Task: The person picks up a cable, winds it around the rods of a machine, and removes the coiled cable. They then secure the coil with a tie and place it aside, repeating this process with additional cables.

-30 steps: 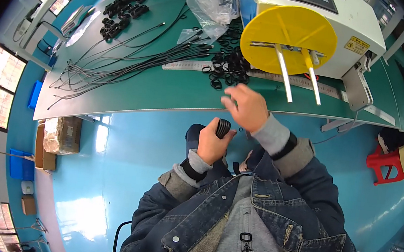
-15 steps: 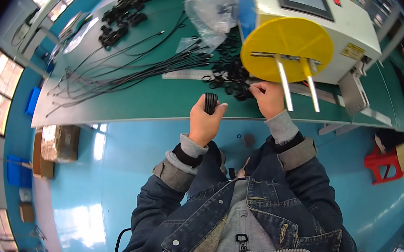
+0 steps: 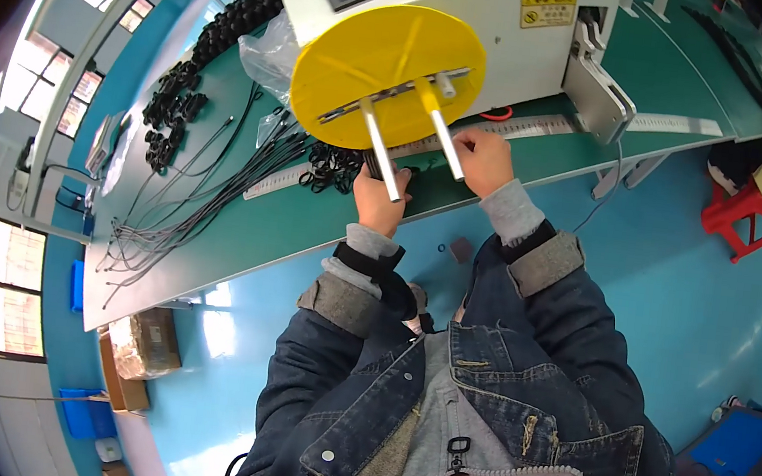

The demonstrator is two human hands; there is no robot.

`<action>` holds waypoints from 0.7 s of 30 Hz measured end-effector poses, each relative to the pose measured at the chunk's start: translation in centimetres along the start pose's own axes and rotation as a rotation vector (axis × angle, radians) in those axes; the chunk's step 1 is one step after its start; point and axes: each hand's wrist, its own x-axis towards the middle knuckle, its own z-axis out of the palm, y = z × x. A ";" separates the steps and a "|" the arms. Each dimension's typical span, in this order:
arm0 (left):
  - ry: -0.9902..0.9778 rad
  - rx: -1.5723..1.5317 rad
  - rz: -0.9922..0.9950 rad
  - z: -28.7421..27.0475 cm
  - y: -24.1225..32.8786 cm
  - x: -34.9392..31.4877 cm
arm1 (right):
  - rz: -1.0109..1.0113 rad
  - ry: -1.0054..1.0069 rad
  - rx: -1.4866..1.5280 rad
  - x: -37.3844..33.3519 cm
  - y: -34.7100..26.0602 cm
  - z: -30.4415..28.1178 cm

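Both hands have moved up from the bench edge to just under the yellow disc since the earlier frames.

Left hand [image 3: 379,202]: raised at the front edge of the green workbench [image 3: 212,238], fingers closed around a small bundle of black coiled cable [image 3: 372,166], which sticks up from the fist just beside the pile of black cable coils [image 3: 332,169] on the bench.

Right hand [image 3: 482,158]: resting on the bench near the white ruler strip [image 3: 525,128], fingers curled and pinched at the lower end of one of the two white rods [image 3: 444,142]; whether it actually grips anything cannot be told.

Yellow disc [image 3: 385,74]: mounted on the front of a white machine [image 3: 481,24], two rods projecting from it toward the person.

Loose black cables [image 3: 207,195]: fanned across the bench to the left, ends hanging over the edge.

Clear plastic bag [image 3: 266,51]: beside the machine, left.

Red stool [image 3: 740,218]: on the blue floor, right.

Cardboard boxes [image 3: 143,347]: under the bench, left.
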 end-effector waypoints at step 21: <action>-0.195 -0.112 0.048 -2.1 1.8 -9.5 | -0.296 -0.079 0.159 -9.6 -4.3 -0.1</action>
